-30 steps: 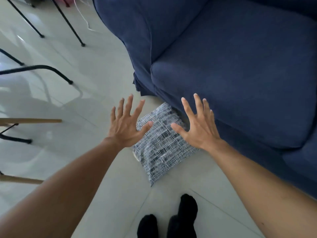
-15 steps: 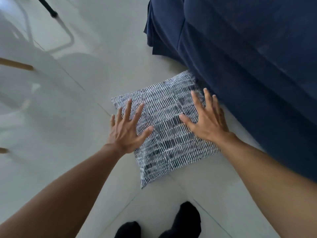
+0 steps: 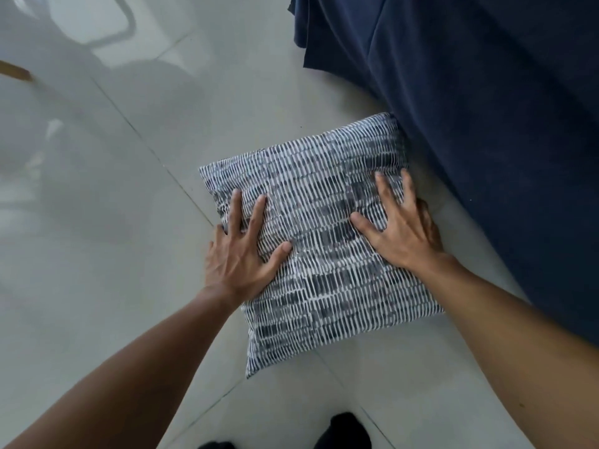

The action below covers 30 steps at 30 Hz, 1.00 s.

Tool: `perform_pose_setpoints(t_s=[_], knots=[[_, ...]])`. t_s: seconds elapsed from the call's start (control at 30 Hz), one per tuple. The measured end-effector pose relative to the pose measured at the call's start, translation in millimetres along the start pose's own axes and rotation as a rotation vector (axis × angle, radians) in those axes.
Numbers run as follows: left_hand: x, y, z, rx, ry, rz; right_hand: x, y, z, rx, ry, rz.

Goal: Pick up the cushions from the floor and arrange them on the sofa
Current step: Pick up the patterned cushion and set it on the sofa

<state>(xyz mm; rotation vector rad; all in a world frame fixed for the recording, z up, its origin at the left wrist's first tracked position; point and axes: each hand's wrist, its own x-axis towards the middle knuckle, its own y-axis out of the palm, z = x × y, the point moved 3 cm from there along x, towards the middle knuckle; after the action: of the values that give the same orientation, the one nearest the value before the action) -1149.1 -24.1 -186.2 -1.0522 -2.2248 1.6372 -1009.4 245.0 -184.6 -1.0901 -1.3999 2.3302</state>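
A square cushion (image 3: 327,254) with a dark-blue and white dash pattern lies flat on the tiled floor, its far right corner against the base of the navy sofa (image 3: 492,131). My left hand (image 3: 241,246) rests on the cushion's left side with thumb and two fingers spread on top, and its outer fingers hook over the left edge. My right hand (image 3: 400,226) presses on the right side, its outer fingers curled over the edge next to the sofa. The cushion still touches the floor.
Glossy pale floor tiles (image 3: 113,222) stretch to the left. A wooden chair leg tip (image 3: 16,72) shows at the far left edge. My feet in black socks (image 3: 343,432) stand just in front of the cushion.
The view has dropped closer to the floor. Both hands came down from hovering above the cushion and now lie on its left and right edges.
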Motion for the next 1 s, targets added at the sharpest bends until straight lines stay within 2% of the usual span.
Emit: perform_pose_setpoints(t_s=[0.1,0.27,0.47,0.73,1.0], knots=[[1.2,1.7,-4.0,-0.107,0.02,-0.007,0.5,-4.8,1.3,0.015,0.001,0.016],[-7.8,-9.2,-13.0,-0.281,0.071,-0.012,-17.5,-13.2,18.6,0.191,-0.069,0.032],[-33.7,-50.7,-12.8,-0.306,0.127,-0.031,-52.9,-29.5,51.4,0.215,-0.157,0.034],[-73.5,-159.0,0.7,-0.248,0.147,-0.099,-107.2,-83.3,125.4,0.167,-0.28,-0.072],[-99.0,-297.9,0.5,-0.212,0.194,-0.191,-156.5,-184.3,205.1,0.182,-0.434,-0.263]])
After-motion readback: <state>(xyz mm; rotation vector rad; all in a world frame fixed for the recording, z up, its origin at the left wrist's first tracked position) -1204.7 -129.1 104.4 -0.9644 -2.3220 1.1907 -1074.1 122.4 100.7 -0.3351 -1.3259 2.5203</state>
